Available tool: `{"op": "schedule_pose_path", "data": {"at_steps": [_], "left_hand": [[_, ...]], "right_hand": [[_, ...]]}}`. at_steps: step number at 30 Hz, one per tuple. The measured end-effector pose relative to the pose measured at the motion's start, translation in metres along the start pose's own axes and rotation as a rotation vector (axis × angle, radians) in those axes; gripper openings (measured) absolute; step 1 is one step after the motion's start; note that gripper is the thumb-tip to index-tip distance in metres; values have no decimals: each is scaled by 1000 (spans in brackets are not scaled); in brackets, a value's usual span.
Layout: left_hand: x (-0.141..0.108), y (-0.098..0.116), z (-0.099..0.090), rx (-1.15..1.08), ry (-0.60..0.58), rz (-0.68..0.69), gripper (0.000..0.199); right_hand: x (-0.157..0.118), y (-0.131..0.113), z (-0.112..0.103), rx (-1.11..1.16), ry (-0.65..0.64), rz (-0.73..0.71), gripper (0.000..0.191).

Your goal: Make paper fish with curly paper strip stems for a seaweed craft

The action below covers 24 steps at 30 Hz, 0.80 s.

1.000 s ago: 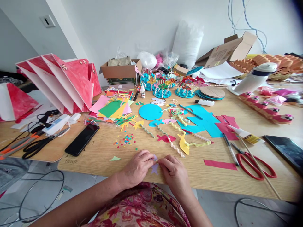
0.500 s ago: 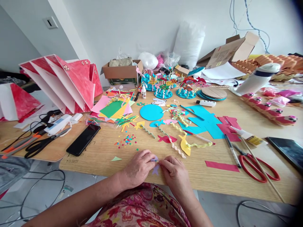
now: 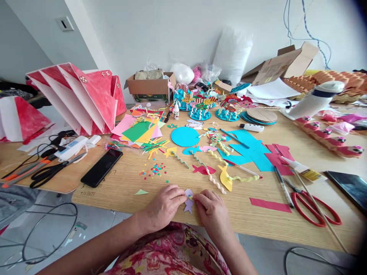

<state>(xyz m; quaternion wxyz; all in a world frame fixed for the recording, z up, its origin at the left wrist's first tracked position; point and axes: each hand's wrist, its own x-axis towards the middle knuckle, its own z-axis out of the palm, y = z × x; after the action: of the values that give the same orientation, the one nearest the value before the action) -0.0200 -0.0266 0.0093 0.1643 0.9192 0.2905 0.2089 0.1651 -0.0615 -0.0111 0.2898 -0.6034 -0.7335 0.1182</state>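
Note:
A small purple paper fish lies at the table's front edge, its tail toward me. Tiny yellow and blue-green bits show on its middle. My left hand is closed, thumb and fingertips at the fish's left edge. From the other side, my right hand pinches at its right edge; whether a small dot is between those fingers I cannot make out. Beyond the hands are scattered paper dots, a red paper fish and a yellow paper fish. A green paper triangle lies left of my left hand.
To the right are red-handled scissors, a pen and a red paper strip. A phone lies to the left. Behind stand a blue disc, a glue bottle and finished fish pieces.
My left fingers have drawn back a little from the purple fish, so more of its upper part shows. Both hands stay beside it. The view has shifted slightly.

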Motion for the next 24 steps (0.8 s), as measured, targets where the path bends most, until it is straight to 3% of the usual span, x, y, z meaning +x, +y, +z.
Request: {"op": "schedule_pose_path", "data": {"at_steps": [8, 14, 17, 20, 24], "left_hand": [[5, -7, -4, 97, -17, -48, 30], [5, 0, -4, -47, 29, -191, 22], [6, 5, -4, -293, 46, -384, 24], [4, 8, -9, -677, 55, -610, 27], [1, 12, -22, -1141, 28, -775, 33]], "right_hand": [[13, -4, -3, -24, -15, -9, 23], [8, 7, -18, -57, -28, -31, 16], [5, 9, -19, -126, -60, -35, 12], [2, 8, -17, -162, -83, -5, 10], [0, 7, -15, -160, -66, 11, 9]]}}
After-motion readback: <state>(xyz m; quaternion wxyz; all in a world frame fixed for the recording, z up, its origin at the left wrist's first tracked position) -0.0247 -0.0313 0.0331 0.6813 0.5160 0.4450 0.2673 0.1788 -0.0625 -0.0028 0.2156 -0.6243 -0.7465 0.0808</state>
